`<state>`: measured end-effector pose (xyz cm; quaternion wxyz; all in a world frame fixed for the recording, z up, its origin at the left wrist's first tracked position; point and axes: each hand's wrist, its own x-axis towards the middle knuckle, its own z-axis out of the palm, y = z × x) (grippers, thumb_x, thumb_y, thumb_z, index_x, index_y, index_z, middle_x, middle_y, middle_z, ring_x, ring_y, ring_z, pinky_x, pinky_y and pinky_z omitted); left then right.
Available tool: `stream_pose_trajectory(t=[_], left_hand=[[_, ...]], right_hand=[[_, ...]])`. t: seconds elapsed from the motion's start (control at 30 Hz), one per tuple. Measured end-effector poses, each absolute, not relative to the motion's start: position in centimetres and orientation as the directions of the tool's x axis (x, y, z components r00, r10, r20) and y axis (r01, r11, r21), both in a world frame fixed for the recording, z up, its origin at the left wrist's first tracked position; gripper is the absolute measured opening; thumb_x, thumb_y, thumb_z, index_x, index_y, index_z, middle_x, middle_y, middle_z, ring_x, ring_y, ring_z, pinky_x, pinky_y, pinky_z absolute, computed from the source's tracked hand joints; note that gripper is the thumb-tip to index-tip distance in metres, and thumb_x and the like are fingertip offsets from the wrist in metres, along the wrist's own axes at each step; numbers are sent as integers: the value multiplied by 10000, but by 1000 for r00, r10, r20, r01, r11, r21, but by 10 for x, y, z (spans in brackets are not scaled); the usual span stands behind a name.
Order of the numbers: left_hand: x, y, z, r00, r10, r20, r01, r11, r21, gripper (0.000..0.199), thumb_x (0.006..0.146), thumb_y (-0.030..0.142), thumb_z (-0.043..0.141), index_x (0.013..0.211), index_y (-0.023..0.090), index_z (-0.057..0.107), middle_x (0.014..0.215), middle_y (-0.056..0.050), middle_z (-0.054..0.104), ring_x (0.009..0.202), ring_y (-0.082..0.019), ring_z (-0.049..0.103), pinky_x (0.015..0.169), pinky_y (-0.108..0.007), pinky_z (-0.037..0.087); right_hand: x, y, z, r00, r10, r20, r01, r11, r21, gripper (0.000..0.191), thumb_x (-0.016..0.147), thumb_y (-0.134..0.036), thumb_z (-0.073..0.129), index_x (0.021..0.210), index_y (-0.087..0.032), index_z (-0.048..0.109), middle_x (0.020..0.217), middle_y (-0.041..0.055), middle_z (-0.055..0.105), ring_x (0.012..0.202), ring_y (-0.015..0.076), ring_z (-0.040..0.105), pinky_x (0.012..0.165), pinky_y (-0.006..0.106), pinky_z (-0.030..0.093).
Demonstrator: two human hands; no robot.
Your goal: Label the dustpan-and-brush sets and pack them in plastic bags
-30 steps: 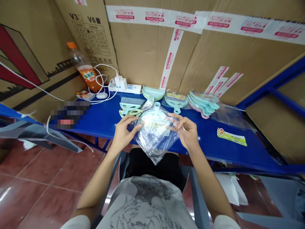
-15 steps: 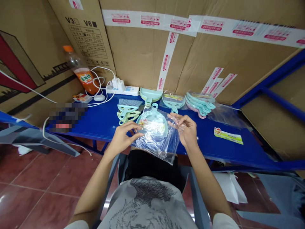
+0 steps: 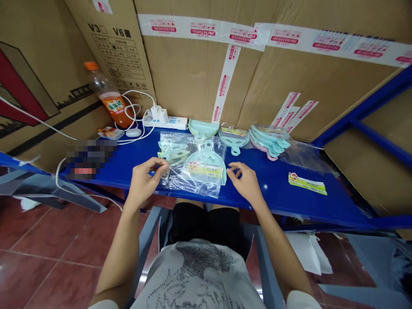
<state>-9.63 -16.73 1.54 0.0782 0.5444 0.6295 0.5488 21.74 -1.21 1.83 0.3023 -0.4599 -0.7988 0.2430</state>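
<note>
A pale blue dustpan [image 3: 206,158] with a yellow-green label card [image 3: 207,170] lies inside a clear plastic bag [image 3: 199,189] at the table's front edge. The bag spreads out to the left, over small hand brushes [image 3: 174,151], blue and green. My left hand [image 3: 146,178] pinches the bag's left side between thumb and forefinger. At the right edge, beside the dustpan, my right hand [image 3: 245,180] has its thumb and fingertips drawn together on the bag; the exact contact is hard to see.
Behind stand stacked dustpans [image 3: 202,128], a bagged dustpan set [image 3: 234,138] and a pile of blue and pink dustpans [image 3: 270,139]. A loose label card [image 3: 307,183] lies right on the blue table [image 3: 273,197]. Leftward are a power strip [image 3: 174,123] and an orange drink bottle [image 3: 111,101].
The bag has come down flatter and now stretches left across the brushes. My left hand moved left with its edge; my right hand dropped slightly toward the dustpan's right edge.
</note>
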Motion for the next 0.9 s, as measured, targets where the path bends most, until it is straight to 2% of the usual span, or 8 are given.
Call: stream_pose_trajectory(t=[0.17,0.27,0.4,0.6,0.7,0.77,0.83,0.9], left_hand=[[-104,-168,16,-443,687,575,583,-267,768,161,948,391,800,925,233,797,1037,-61,730,973,-214,714,789,-303,597],[-101,-167,16,-454,655,603,550,-326,769,167,899,386,843,869,226,804,991,-59,691,920,-205,682,725,-300,578],[-100,-165,13,-540,664,517,401,-337,852,170,878,354,859,832,206,790,835,-36,696,758,-170,633,669,-293,518],[-101,-159,7,-616,621,485,341,-346,874,173,851,340,894,826,201,794,850,-26,676,768,-152,593,654,-268,448],[-98,-155,3,-572,684,452,336,-307,890,183,900,377,859,875,207,793,867,-21,656,760,-146,576,635,-256,433],[-95,-152,0,-535,715,450,402,-253,880,207,937,393,820,873,201,782,900,-31,660,803,-155,603,654,-250,446],[-92,-149,-2,-495,730,471,487,-216,846,234,957,393,794,841,192,768,923,-43,661,846,-166,628,676,-249,461],[-90,-148,-1,-466,725,507,526,-234,817,240,963,381,790,821,191,758,915,-44,645,851,-168,626,675,-247,460]], right_hand=[[213,-27,19,-416,900,127,783,426,-453,89,986,-308,664,968,-264,739,1089,39,779,932,242,737,680,315,444],[215,-27,20,-357,925,133,824,378,-422,126,989,-239,630,903,-248,722,1060,32,778,909,228,725,643,301,371],[237,-17,16,-289,943,166,846,333,-418,173,1015,-257,599,891,-230,715,1032,37,780,888,225,707,639,303,326],[283,-1,10,-226,943,244,870,308,-385,185,1007,-286,598,959,-219,764,995,77,756,853,245,688,681,330,406],[283,-12,17,-160,890,427,796,372,-477,261,991,-275,573,1119,-182,781,1149,144,740,855,251,698,781,394,527],[268,-31,23,-159,855,494,616,477,-627,266,1011,-306,569,1124,-187,779,1183,151,744,918,256,728,857,421,585],[245,-51,29,-281,869,408,330,486,-809,239,1020,-366,619,1120,-220,779,1163,121,780,1031,261,763,938,422,620],[219,-65,32,-488,846,216,122,311,-943,338,979,-398,709,1274,-236,746,1282,117,787,1167,270,771,1041,442,623]])
